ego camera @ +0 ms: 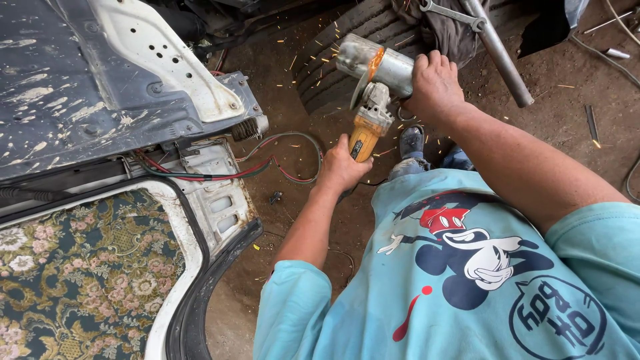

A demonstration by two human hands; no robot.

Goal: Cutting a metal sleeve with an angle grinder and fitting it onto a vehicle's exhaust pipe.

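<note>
My left hand (341, 168) grips the yellow body of an angle grinder (368, 120), whose disc meets a short shiny metal tube (377, 61). Orange sparks scatter around the contact point. My right hand (435, 83) is wrapped around the right end of that tube and holds it up above the dirt floor. Both arms reach forward from my light blue printed shirt (467, 280).
A dark, paint-spattered car body panel (80, 87) with white brackets fills the left. Below it lie a floral carpet (80, 267) and red and green wires (267, 170). A tyre (333, 67), a long grey pipe (501, 57), a wrench (450, 13) and my shoe (411, 141) lie ahead.
</note>
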